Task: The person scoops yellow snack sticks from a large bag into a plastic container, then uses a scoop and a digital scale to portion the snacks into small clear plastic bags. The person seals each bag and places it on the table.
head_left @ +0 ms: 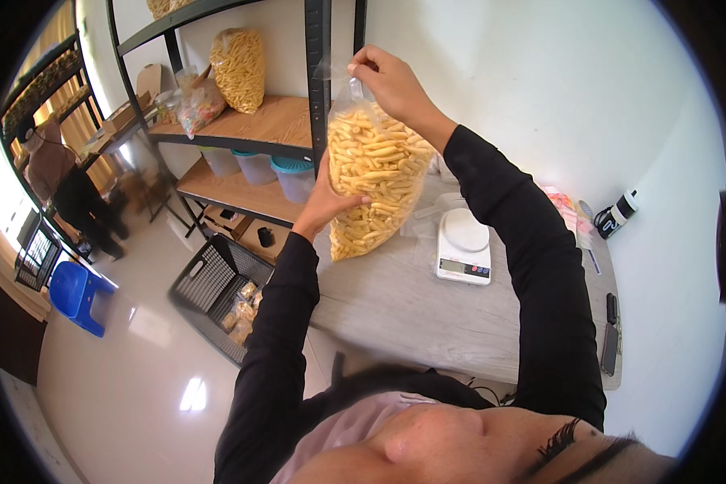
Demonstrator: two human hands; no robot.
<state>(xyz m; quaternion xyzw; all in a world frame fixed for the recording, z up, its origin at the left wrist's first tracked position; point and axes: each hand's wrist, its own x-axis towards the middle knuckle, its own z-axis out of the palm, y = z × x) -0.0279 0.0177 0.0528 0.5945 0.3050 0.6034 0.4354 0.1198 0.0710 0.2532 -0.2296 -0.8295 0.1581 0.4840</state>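
Observation:
A large clear plastic bag of yellow stick-shaped snacks (pixel 378 175) is held upright over the left part of a grey wood-grain table (pixel 399 308). My left hand (pixel 333 199) grips the bag's side, its thumb across the front and its other fingers hidden behind. Pinched in my right hand (pixel 384 75) is the gathered plastic at the bag's top. To the right of the bag, a white digital kitchen scale (pixel 464 248) with a round platform lies on the table, with clear plastic packaging (pixel 435 209) beside it.
A metal-framed shelf (pixel 278 121) at the left holds another snack bag (pixel 239 69) and lidded tubs (pixel 293 175). A dark plastic crate (pixel 202 290) with small packs stands below. A phone (pixel 610 351) lies at the table's right edge. Another person (pixel 66 175) stands far left near a blue chair (pixel 78 296).

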